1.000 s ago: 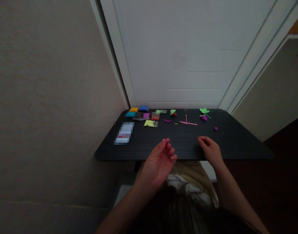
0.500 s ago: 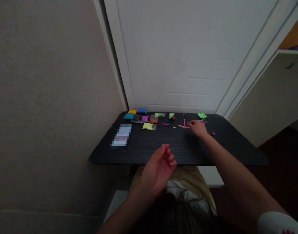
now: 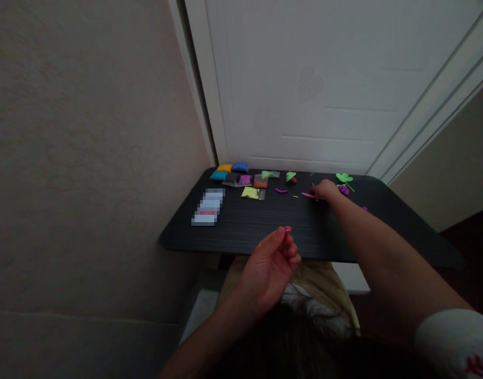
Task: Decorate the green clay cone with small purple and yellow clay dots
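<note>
My left hand [image 3: 270,268] is raised over the table's front edge, palm up, thumb and index finger pinching a small purple piece of modelling clay [image 3: 287,230]. My right hand [image 3: 326,190] reaches to the back right, its fingers closed on a thin pink stick-shaped clay tool [image 3: 313,188]. A pink knife-shaped clay tool [image 3: 308,195] lies beside it, partly hidden by the stick and hand. To their left lie a curved purple clay strip [image 3: 281,191] and a tiny yellow-green strip [image 3: 295,197]. A purple clay cluster [image 3: 343,189] sits right of the hand.
Several clay packets, including a yellow one [image 3: 251,193] and a blue one [image 3: 240,167], lie at the back left of the black table [image 3: 233,231]. A blurred-out pale rectangle [image 3: 209,207] is nearer. A green clover shape [image 3: 344,178] and a green-and-red clay piece [image 3: 291,177] lie at the back.
My right hand has moved down onto the pink stick tool and closed on it; the stick has tilted slightly. My left hand keeps its pinch. The whole view has shifted a little.
</note>
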The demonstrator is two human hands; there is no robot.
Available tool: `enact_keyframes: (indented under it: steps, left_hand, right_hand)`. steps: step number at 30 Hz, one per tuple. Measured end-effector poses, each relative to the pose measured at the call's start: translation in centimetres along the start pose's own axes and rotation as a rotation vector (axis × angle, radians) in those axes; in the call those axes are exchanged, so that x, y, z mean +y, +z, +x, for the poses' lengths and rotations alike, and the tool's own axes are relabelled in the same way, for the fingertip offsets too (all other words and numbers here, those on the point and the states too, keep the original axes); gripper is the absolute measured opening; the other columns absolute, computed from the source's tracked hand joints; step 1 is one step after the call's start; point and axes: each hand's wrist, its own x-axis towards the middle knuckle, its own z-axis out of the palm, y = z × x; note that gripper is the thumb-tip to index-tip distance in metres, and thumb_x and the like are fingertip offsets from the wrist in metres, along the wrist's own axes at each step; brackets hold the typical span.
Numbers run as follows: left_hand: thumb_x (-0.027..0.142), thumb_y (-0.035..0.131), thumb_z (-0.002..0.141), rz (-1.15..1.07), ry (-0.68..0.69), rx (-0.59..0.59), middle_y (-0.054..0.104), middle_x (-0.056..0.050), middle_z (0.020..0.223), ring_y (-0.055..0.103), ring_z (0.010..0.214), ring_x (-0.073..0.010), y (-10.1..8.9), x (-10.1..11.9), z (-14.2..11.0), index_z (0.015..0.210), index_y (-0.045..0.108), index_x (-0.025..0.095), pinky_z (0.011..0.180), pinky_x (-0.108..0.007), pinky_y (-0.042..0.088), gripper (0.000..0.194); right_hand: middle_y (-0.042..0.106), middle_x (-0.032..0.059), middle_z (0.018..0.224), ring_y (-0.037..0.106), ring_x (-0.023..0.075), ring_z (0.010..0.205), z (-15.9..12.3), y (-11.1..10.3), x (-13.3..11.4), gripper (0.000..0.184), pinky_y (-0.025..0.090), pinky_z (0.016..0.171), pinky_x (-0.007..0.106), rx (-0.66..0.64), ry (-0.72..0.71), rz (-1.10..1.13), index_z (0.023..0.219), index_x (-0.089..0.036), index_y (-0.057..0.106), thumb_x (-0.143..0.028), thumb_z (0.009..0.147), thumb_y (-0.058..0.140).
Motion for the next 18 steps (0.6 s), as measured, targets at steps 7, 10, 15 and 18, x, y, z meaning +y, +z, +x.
enact_keyframes:
  steps: [7,10,15,18]
  left_hand:
    - [0.022,0.06,0.076,0.015,-0.006,0.01,0.054,0.002,0.065,0.047,0.057,-0.0056,0.0,-0.1,0.1,0.08,0.062,0.012,0.053,-0.02,0.034,0.011]
    - [0.022,0.06,0.076,0.017,-0.011,0.009,0.055,0.002,0.065,0.046,0.057,-0.0055,0.0,-0.1,0.1,0.08,0.061,0.012,0.053,-0.02,0.034,0.011]
    - [0.021,0.058,0.078,0.007,0.008,-0.001,0.055,0.002,0.065,0.046,0.057,-0.0053,0.2,0.2,0.0,0.08,0.061,0.012,0.053,-0.02,0.034,0.01]
    - [0.021,0.059,0.077,-0.001,0.015,0.0,0.055,0.002,0.065,0.047,0.057,-0.0054,0.3,0.5,-0.3,0.08,0.062,0.012,0.053,-0.02,0.034,0.01]
  right_hand:
    - [0.052,0.0102,0.11,0.053,0.0185,0.097,-0.7,-0.5,0.5,0.032,0.046,0.081,0.037,0.04,-0.003,0.13,0.109,-0.012,0.051,-0.031,0.083,0.051]
    - [0.052,0.0091,0.11,0.054,0.0177,0.096,-1.2,-0.8,0.6,0.03,0.046,0.08,0.036,0.044,-0.029,0.252,0.109,-0.013,0.051,-0.03,0.084,0.05]
    - [0.053,0.0076,0.109,0.054,0.0176,0.094,-2.2,-1.6,0.3,0.029,0.047,0.079,0.036,0.034,-0.128,0.534,0.108,-0.014,0.051,-0.031,0.085,0.049]
    - [0.053,0.0072,0.108,0.055,0.0167,0.092,-3.5,-2.2,0.2,0.029,0.048,0.078,0.036,0.032,-0.246,0.755,0.108,-0.014,0.051,-0.031,0.085,0.047]
